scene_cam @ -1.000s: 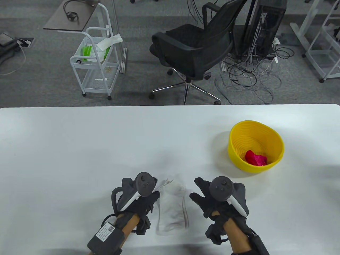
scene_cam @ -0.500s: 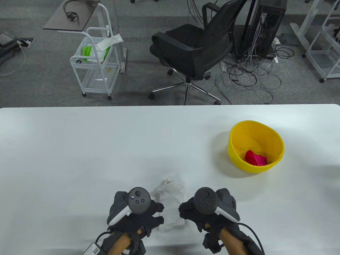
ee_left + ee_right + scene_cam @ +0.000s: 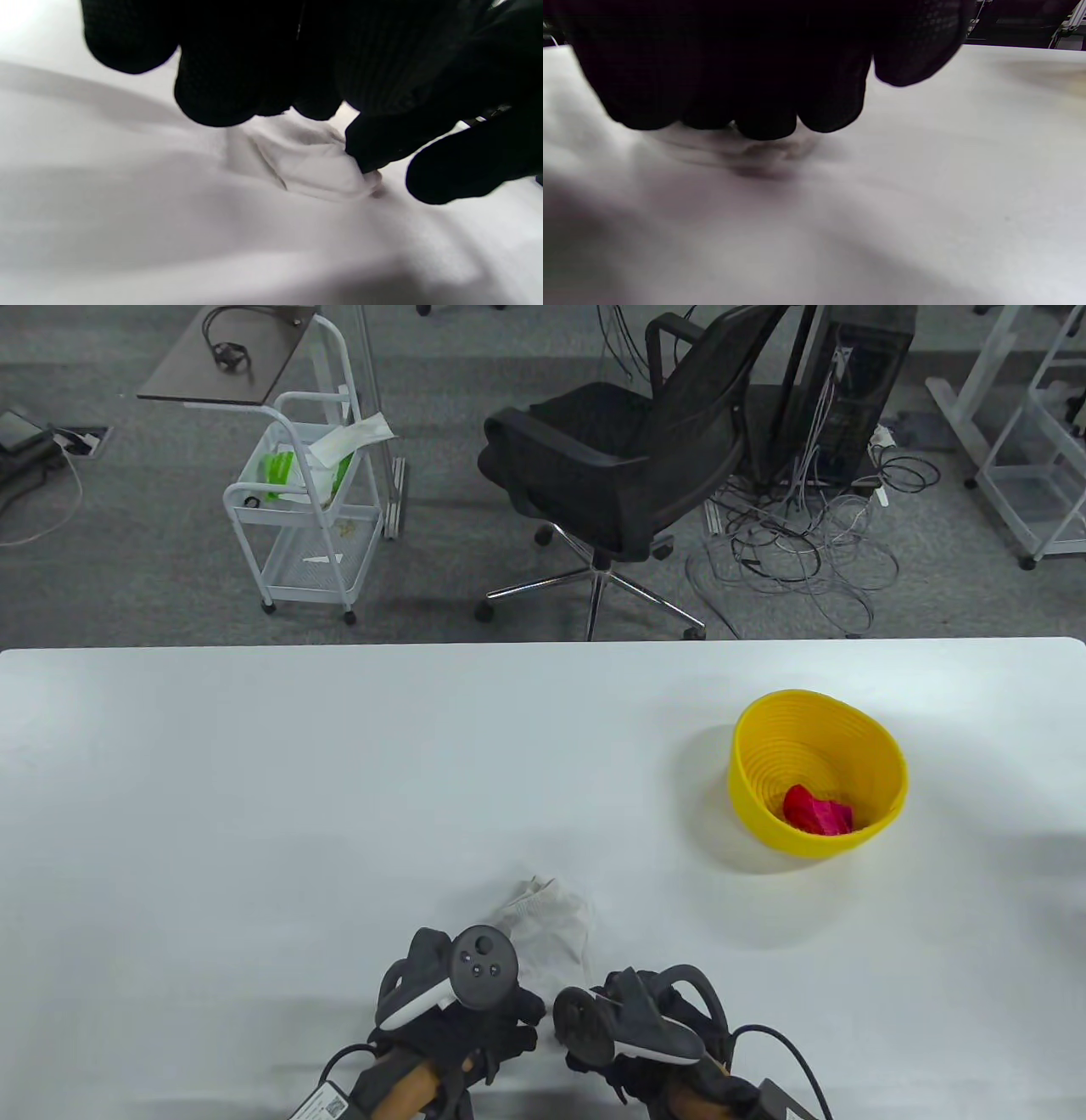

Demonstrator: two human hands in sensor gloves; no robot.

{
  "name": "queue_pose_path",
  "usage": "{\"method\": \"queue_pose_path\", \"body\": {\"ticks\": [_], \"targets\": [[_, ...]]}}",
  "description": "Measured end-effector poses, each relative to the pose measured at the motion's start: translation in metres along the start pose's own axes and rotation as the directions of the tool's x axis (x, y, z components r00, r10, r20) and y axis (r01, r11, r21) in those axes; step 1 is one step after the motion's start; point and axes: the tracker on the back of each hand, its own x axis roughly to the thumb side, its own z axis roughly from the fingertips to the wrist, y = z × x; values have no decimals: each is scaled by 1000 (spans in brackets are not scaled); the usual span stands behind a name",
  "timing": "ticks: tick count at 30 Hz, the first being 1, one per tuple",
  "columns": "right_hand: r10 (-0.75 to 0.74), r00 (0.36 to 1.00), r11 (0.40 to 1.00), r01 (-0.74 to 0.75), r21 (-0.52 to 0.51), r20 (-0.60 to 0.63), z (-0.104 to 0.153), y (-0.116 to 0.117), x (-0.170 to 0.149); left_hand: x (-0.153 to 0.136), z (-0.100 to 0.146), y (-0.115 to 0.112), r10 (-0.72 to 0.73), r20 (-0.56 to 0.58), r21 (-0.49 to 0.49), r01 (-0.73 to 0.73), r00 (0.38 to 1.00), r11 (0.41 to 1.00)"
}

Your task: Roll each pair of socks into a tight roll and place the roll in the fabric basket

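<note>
A white sock pair lies near the table's front edge, its far end loose and crumpled. My left hand and right hand sit side by side on its near end, which they hide. In the left wrist view my curled fingers and thumb pinch the white sock fabric off the table. In the right wrist view my curled fingers press down onto the fabric. The yellow basket stands at the right with a red sock roll inside.
The white table stretches to the left and back. Beyond its far edge stand a black office chair, a white wire cart and a tangle of cables on the floor.
Both hands have slid toward the front edge and closed in on the sock's near end. The right hand has turned over, and the visible sock has shortened.
</note>
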Motion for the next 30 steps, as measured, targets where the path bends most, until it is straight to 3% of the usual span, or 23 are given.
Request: {"method": "queue_pose_path", "body": {"ticks": [5, 14, 23, 26, 30], "targets": [[-26, 999, 1000, 26, 6, -28, -5, 8, 2, -1, -5, -6, -23, -11, -16, 22, 1000, 1000], [-89, 993, 994, 84, -71, -79, -10, 14, -3, -4, -14, -13, -14, 5, -52, 14, 1000, 999], [-302, 943, 952, 307, 15, -139, -18, 12, -22, -7, -19, -13, 5, 15, -90, -4, 1000, 996], [-350, 923, 933, 359, 31, -158, -21, 12, -26, -2, -21, -16, -38, 22, -82, 40, 999, 996], [-363, 917, 926, 374, 40, -165, -22, 11, -27, 5, -24, -19, -124, 35, 3, 124, 992, 992]]}}
